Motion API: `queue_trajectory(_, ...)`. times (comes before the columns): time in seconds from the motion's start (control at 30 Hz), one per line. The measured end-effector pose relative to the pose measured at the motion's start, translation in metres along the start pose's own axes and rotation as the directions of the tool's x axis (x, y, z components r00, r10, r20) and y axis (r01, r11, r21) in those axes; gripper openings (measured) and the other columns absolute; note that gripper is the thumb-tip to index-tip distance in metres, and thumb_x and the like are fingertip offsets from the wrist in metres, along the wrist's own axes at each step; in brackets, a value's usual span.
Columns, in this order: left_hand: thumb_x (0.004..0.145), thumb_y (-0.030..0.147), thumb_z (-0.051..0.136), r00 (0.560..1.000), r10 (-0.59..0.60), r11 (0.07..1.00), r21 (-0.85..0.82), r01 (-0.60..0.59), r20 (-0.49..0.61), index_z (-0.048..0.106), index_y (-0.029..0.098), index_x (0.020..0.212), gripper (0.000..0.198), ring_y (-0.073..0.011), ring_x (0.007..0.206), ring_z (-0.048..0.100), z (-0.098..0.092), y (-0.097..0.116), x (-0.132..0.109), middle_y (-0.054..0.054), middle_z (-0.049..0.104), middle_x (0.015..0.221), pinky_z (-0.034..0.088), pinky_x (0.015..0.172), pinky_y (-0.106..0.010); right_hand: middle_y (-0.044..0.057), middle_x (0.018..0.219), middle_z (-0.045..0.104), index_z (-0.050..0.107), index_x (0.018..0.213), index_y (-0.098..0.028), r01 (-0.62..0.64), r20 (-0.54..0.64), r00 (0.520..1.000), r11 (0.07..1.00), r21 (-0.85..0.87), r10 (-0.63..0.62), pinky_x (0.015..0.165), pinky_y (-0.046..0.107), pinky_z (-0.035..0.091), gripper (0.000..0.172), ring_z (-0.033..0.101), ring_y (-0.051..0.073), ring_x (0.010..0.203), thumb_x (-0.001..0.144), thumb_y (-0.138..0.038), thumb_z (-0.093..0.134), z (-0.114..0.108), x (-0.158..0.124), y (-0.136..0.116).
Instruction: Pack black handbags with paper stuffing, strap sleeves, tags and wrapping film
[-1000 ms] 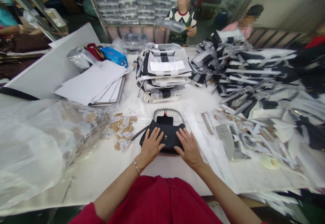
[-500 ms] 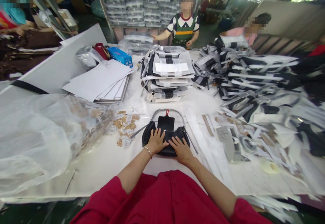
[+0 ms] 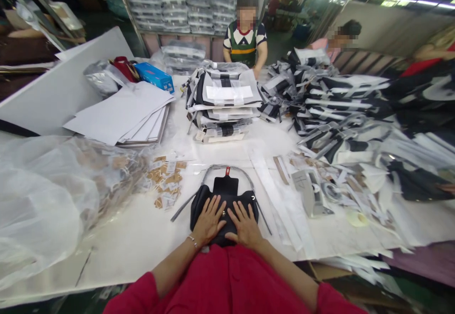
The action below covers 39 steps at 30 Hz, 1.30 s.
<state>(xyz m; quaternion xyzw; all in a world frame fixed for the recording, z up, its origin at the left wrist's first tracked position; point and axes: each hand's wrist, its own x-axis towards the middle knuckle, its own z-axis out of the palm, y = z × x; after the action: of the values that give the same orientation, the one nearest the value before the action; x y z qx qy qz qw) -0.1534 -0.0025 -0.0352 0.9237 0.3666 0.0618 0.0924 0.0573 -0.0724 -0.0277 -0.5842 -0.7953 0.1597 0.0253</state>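
Black handbag (image 3: pixel 227 188) is lying flat on the desk (image 3: pixel 142 238), right at the near edge, almost touching the person's red top (image 3: pixel 227 281). Left hand (image 3: pixel 209 219) and right hand (image 3: pixel 244 223) are both resting palm-down on its body, side by side with fingers spread, pressing rather than gripping anything.

Handling: the bag is looking soft and light, with a leather-like skin giving under the palms, so it's probably sagging if lifted by one corner. The surface is smooth, likely a bit slippery. Stiffest part is the arched handle (image 3: pixel 215 168). It's looking film-wrapped, though blur is making that hard to confirm. Best holds, I'm judging: the top of the handle, or both ends of the body at once. The small metal fitting (image 3: pixel 223 213) between the hands is looking scratch-prone.

Room:
- Left: bare desk is opening up beside the bag. Loose paper tags (image 3: pixel 165 181) are sitting up-left of it, plastic sheeting (image 3: pixel 42 195) farther out.
- Right: white paper strips (image 3: pixel 273 195) are lying just beside it.
- Behind: the stack of packed bags (image 3: pixel 223 100) is standing well apart.
- Near edge: it's leaving no slack toward the person.
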Motion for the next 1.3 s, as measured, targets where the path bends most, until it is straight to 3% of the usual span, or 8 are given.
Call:
queue_trajectory(0.27, 0.091, 0.039, 0.051, 1.000, -0.001, 0.999, 0.045, 0.002, -0.007, 0.026, 0.022, 0.152, 0.067, -0.0293, 0.147, 0.021, 0.006, 0.000, 0.001, -0.012, 0.023, 0.159, 0.027, 0.118, -0.050, 0.019, 0.157, 0.025, 0.035, 0.149, -0.017, 0.012, -0.048, 0.999, 1.000, 0.009, -0.012, 0.116, 0.060, 0.010, 0.086, 0.020, 0.037, 0.146, 0.080, -0.061, 0.062, -0.005, 0.012, -0.013)
queue_trajectory(0.53, 0.091, 0.040, 0.050, 1.000, 0.017, 0.997, 0.077, -0.016, -0.005, 0.024, 0.020, 0.152, 0.069, -0.0286, 0.146, 0.023, 0.009, 0.001, 0.008, -0.012, 0.023, 0.159, 0.028, 0.117, -0.047, 0.015, 0.157, 0.029, 0.036, 0.148, -0.020, 0.094, -0.237, 0.968, 0.994, 0.047, -0.081, 0.117, 0.059, 0.016, 0.074, 0.020, 0.033, 0.146, 0.084, -0.047, 0.060, 0.017, 0.007, -0.002)
queue_trajectory(0.73, 0.093, 0.042, 0.046, 0.999, 0.043, 0.996, 0.081, -0.044, 0.017, 0.026, 0.018, 0.152, 0.067, -0.0289, 0.146, 0.025, 0.009, -0.001, 0.016, -0.015, 0.028, 0.157, 0.027, 0.117, -0.048, 0.015, 0.153, 0.038, 0.043, 0.143, -0.018, 0.128, -0.241, 0.966, 0.983, 0.131, -0.094, 0.118, 0.057, 0.017, 0.070, 0.026, 0.030, 0.144, 0.085, -0.053, 0.058, 0.002, 0.007, -0.001)
queue_trajectory(0.9, 0.089, 0.067, 0.040, 0.956, 0.152, 0.988, -0.018, -0.152, 0.250, 0.034, 0.010, 0.148, 0.082, -0.0314, 0.144, 0.027, -0.023, -0.007, 0.019, -0.022, 0.030, 0.154, 0.028, 0.115, -0.048, 0.021, 0.152, 0.037, 0.040, 0.146, -0.013, 0.099, -0.075, 0.993, 0.976, 0.191, -0.086, 0.119, 0.055, 0.013, 0.098, 0.028, 0.034, 0.143, 0.071, -0.072, 0.064, -0.014, -0.002, -0.013)
queue_trajectory(0.97, 0.079, 0.079, 0.043, 0.913, 0.191, 0.982, -0.055, -0.183, 0.362, 0.035, 0.009, 0.147, 0.098, -0.0332, 0.144, 0.029, -0.039, -0.010, 0.015, -0.024, 0.032, 0.152, 0.026, 0.116, -0.049, 0.023, 0.152, 0.034, 0.037, 0.147, -0.011, 0.069, -0.029, 0.998, 0.981, 0.184, -0.064, 0.119, 0.056, 0.011, 0.103, 0.026, 0.036, 0.144, 0.068, -0.070, 0.068, -0.013, -0.005, -0.019)
queue_trajectory(1.03, 0.070, 0.082, 0.052, 0.889, 0.197, 0.980, -0.050, -0.194, 0.414, 0.035, 0.010, 0.147, 0.107, -0.0357, 0.143, 0.029, -0.050, -0.010, 0.009, -0.024, 0.033, 0.152, 0.023, 0.117, -0.051, 0.023, 0.153, 0.032, 0.035, 0.148, -0.011, 0.039, -0.010, 0.999, 0.986, 0.160, -0.038, 0.118, 0.057, 0.011, 0.097, 0.026, 0.037, 0.144, 0.072, -0.060, 0.070, -0.010, -0.006, -0.024)
queue_trajectory(1.13, 0.074, 0.069, 0.061, 0.913, 0.139, 0.988, 0.015, -0.157, 0.384, 0.037, 0.010, 0.146, 0.096, -0.0369, 0.142, 0.030, -0.050, -0.005, -0.001, -0.024, 0.034, 0.151, 0.024, 0.116, -0.052, 0.020, 0.150, 0.040, 0.040, 0.146, -0.013, 0.014, 0.013, 1.000, 0.992, 0.121, -0.016, 0.117, 0.054, 0.022, 0.076, 0.033, 0.035, 0.141, 0.081, -0.040, 0.068, -0.008, -0.002, -0.029)
queue_trajectory(1.3, 0.090, 0.024, 0.047, 0.947, 0.170, 0.980, 0.057, -0.192, 0.273, 0.044, 0.006, 0.140, 0.053, -0.0287, 0.134, 0.045, -0.020, 0.002, -0.016, -0.022, 0.047, 0.144, 0.037, 0.111, -0.042, 0.017, 0.135, 0.058, 0.050, 0.137, -0.013, 0.137, 0.054, 0.989, 0.989, 0.056, -0.140, 0.107, 0.044, 0.042, 0.053, 0.052, 0.027, 0.128, 0.084, -0.012, 0.054, -0.022, 0.008, -0.025)
